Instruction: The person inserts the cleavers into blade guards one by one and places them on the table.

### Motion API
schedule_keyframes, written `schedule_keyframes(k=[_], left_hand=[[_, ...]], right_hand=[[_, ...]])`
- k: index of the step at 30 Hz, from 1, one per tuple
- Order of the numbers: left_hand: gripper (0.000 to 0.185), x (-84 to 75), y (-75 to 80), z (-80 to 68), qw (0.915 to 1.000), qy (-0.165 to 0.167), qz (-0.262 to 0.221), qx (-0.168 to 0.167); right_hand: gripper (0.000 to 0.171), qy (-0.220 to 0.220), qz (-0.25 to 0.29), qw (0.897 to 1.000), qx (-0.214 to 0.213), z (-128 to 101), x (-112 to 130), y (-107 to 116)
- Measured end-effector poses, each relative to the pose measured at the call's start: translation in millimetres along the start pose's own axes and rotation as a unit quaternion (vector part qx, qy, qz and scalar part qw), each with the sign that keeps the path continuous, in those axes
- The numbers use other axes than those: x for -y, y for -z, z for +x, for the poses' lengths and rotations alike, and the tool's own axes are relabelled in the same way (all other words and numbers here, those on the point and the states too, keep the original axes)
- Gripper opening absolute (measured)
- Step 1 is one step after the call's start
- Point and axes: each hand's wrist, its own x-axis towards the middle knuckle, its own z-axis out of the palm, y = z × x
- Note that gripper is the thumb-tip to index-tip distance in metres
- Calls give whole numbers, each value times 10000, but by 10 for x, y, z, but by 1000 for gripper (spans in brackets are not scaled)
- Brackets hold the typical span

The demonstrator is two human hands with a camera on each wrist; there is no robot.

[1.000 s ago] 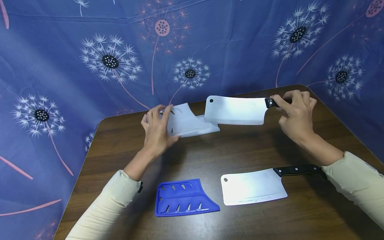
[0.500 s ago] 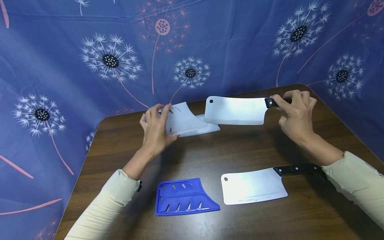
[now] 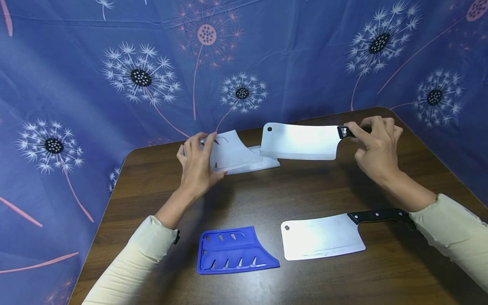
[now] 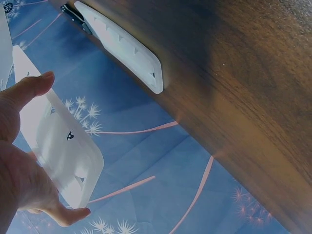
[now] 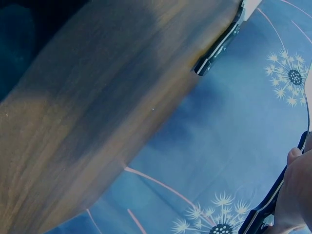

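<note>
Barely anything has moved since half a second ago: the held cleaver [image 3: 301, 142] sits a hair lower and to the right, and the white sheath [image 3: 237, 153] is about where it was. That cleaver is near the far edge of the table [image 3: 244, 203], blade pointing at the sheath's mouth. Its whole face is showing, hole and all, so it's not inside. The lower front corner overlaps the sheath's longer back panel in the head view, but I can't tell if they're touching.

Right hand [image 3: 379, 148] has the black handle [image 3: 345, 132] gripped near the blade end. Left hand [image 3: 196, 165] is pinching the closed end of the sheath, thumb along the bottom edge, fingers over the top. Looks lifted clear of the wood in the left wrist view.

My read: this is the lining-up step, blade against mouth. Can't say whether it's going in or just came out. If it's going in, the next move calls for dropping the blade level with the slot and keeping those left fingers off the opening.

Closer to the person, a blue sheath [image 3: 238, 252] lies flat with a second cleaver [image 3: 324, 237] just beside it, blade bare. Behind everything hangs a blue dandelion-print cloth [image 3: 305, 51].
</note>
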Motion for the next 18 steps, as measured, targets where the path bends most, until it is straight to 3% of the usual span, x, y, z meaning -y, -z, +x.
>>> schedule_keyframes(k=[7, 18], left_hand=[[103, 9, -20, -7, 10000, -52, -7, -38], [106, 51, -45, -8, 9987, -486, 108, -107]], right_hand=[[68, 33, 24, 10000, 7, -20, 8, 1], [66, 312, -129, 9994, 89, -25, 8, -21]])
